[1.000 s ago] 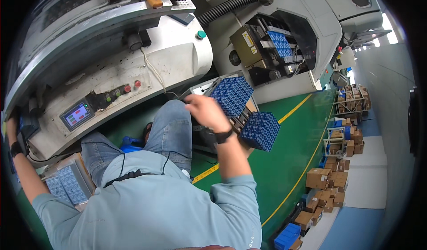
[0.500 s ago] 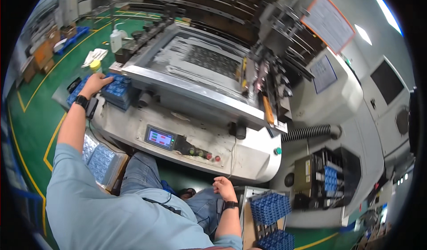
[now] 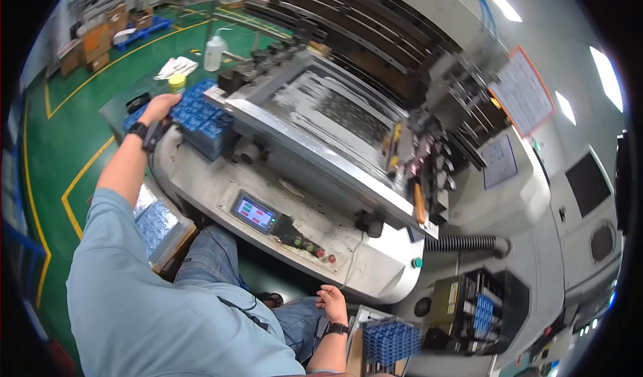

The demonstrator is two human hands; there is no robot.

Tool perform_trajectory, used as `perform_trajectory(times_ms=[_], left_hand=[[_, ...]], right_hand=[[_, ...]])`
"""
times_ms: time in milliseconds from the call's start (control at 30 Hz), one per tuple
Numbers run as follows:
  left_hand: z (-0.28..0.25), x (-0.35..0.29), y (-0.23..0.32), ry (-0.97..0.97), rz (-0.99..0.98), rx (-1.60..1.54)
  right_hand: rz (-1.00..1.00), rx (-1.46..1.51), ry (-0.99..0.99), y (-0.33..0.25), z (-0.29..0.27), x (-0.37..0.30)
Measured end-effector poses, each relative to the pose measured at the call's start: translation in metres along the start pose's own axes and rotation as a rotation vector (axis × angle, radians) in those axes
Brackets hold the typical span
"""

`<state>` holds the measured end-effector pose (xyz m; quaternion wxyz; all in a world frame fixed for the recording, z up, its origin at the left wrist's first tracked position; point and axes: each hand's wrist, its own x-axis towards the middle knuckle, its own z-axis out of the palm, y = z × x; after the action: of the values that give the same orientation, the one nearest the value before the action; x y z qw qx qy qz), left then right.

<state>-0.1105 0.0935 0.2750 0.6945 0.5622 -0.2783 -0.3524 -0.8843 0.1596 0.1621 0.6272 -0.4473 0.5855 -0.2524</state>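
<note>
My left hand [image 3: 159,107] reaches to the far left end of the machine. It rests against the left edge of a stack of blue patterned sheets [image 3: 202,112], fingers stretched out. More blue shows on its other side; the fingertips are slightly blurred, and I see nothing lifted in them. Just beyond stands a small yellow-capped jar [image 3: 177,83]. Low over my lap hovers my right hand [image 3: 331,302], loosely bent with fingers apart and nothing in it. To its right is a rack-like stack of blue pieces [image 3: 390,341].
A metal-framed printing screen [image 3: 308,136] smeared with grey paste covers the machine top. Below it sits a small touch panel [image 3: 254,212] beside coloured buttons. A white squeeze bottle [image 3: 213,52] stands behind the stack. Blue sheets in a carton [image 3: 155,233] lie by my left leg.
My view has turned, so the machine appears tilted and shifted right. My left hand has moved from the top of the blue stack to its left edge. My right hand stays near my lap.
</note>
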Motion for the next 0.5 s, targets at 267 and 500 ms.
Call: perform_trajectory(times_ms=[267, 500], left_hand=[[0.097, -0.069, 0.146, 0.303, 0.631, 0.834], [0.096, -0.11, 0.092, 0.202, 0.609, 0.699]], right_hand=[[0.028, 0.023, 0.031, 0.007, -0.004, -0.013], [0.034, -0.003, 0.007, -0.001, 0.005, -0.01]])
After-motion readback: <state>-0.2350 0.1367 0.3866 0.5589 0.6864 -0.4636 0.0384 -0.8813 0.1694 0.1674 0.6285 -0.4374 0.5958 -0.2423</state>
